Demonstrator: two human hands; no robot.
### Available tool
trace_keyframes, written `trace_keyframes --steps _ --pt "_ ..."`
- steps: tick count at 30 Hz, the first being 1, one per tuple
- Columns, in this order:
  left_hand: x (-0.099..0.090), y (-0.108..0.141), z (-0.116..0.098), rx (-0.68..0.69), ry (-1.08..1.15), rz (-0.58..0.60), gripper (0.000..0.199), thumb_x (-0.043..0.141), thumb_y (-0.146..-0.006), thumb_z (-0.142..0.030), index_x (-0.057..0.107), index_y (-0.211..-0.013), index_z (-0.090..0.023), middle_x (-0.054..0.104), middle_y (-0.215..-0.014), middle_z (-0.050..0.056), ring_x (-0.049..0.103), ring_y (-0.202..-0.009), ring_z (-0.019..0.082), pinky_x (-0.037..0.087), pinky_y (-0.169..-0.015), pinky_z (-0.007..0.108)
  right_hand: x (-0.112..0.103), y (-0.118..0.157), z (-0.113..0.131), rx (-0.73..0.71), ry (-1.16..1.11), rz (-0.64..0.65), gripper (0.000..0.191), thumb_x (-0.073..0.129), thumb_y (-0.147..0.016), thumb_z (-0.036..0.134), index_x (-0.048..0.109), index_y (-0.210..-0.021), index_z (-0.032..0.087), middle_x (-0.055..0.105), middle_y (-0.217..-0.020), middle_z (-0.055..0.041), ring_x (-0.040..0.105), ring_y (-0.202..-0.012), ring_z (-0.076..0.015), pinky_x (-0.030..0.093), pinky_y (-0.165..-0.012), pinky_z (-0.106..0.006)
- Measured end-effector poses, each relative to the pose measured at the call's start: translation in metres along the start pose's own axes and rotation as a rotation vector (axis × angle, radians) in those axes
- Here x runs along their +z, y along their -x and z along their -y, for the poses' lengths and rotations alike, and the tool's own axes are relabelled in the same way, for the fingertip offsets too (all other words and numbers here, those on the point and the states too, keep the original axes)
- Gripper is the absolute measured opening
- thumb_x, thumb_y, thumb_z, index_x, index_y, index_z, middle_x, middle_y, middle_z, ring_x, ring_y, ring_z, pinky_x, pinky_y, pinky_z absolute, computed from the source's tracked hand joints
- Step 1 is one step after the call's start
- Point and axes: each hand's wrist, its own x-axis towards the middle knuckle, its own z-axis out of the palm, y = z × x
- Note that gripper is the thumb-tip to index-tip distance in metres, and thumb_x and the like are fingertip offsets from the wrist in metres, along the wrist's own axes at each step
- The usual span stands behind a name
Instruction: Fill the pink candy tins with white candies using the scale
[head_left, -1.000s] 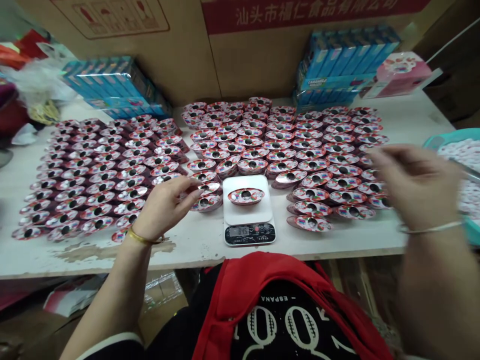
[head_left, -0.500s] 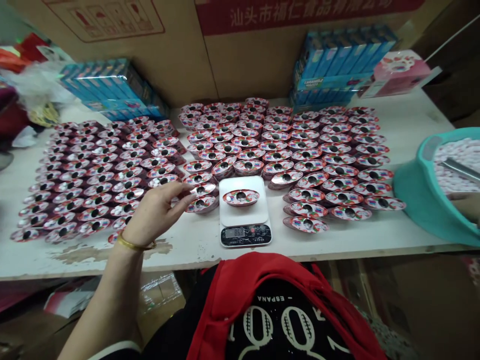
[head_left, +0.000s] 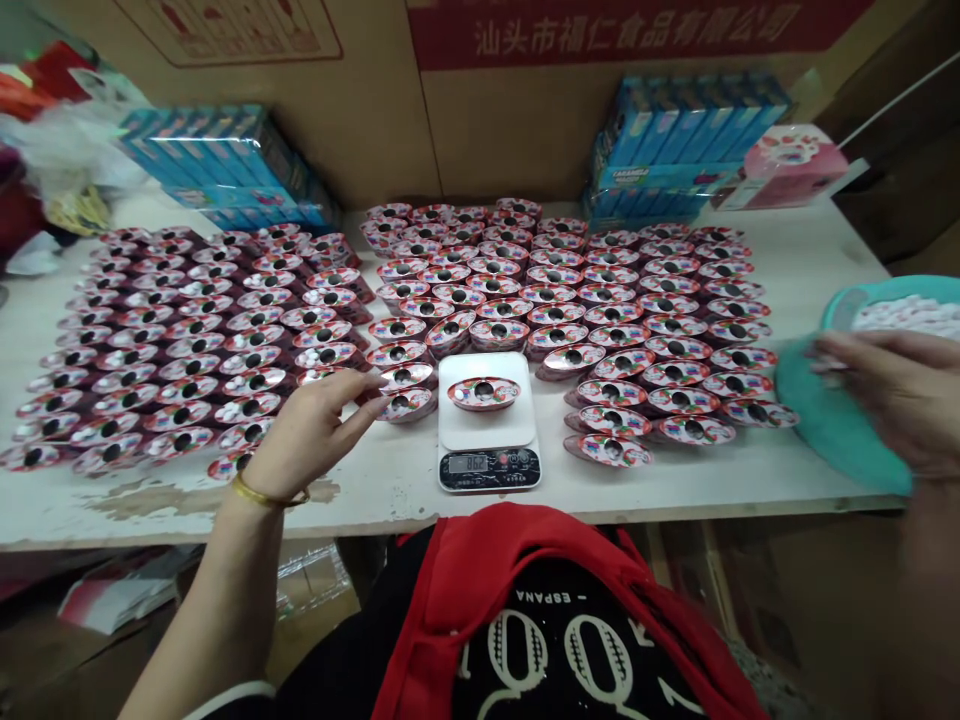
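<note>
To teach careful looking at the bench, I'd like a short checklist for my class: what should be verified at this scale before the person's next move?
1. The oval tray sits wholly on the platform of the digital scale: ok.
2. The scale's display is lit, reading about 862: ok.
3. The left hand is open, its fingertips beside the neighbouring trays and off the scale: ok.
4. Those neighbouring trays stay off the platform: ok.
5. Whether the right hand, by the teal basin, holds anything: cannot tell.
</note>
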Motion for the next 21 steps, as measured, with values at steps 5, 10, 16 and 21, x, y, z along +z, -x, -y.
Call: trace_keyframes --steps 5,10,16,21 --pt "0.009 0.008 -0.009 0.012 0.045 0.024 0.034 0.045 -0.091 -0.047 0.063 -0.103 -0.021 0.068 -0.099 0.005 0.062 -0.087 0.017 0.050 -0.074 0.027 0.111 0.073 0.111 -0.145 -0.155 0.656 0.025 0.069 -0.080 0.039 0.067 -0.077 0.015 0.059 -0.065 -0.0016 0.048 -0.058 -0.0094 0.036 -0.054 -0.026" --pt "0.022 0.020 -0.008 0.035 0.067 0.027 0.033 0.044 -0.092 -0.045 0.064 -0.104 -0.021 0.068 -0.101 0.006 0.063 -0.089 0.017 0.050 -0.076 0.028 0.182 0.106 0.138 -0.502 -0.047 0.793 0.020 0.062 -0.086 0.019 0.060 -0.067 0.016 0.058 -0.069 -0.0005 0.051 -0.067 -0.0114 0.039 -0.066 -0.026" --pt "0.034 0.032 -0.001 -0.019 0.113 0.015 0.033 0.046 -0.091 -0.045 0.063 -0.107 -0.022 0.068 -0.105 0.006 0.064 -0.092 0.018 0.051 -0.077 0.027 0.209 0.113 0.134 -0.612 0.118 0.810 0.019 0.061 -0.086 0.014 0.058 -0.068 0.015 0.058 -0.073 -0.0029 0.052 -0.073 -0.0136 0.038 -0.070 -0.027" --pt "0.033 0.031 -0.002 -0.027 0.128 0.013 0.032 0.046 -0.091 -0.045 0.064 -0.104 -0.022 0.068 -0.102 0.005 0.063 -0.089 0.017 0.050 -0.072 0.025 0.212 0.110 0.133 -0.614 0.113 0.806 0.020 0.054 -0.085 0.006 0.059 -0.068 0.016 0.061 -0.076 -0.0036 0.055 -0.076 -0.0146 0.040 -0.074 -0.028"
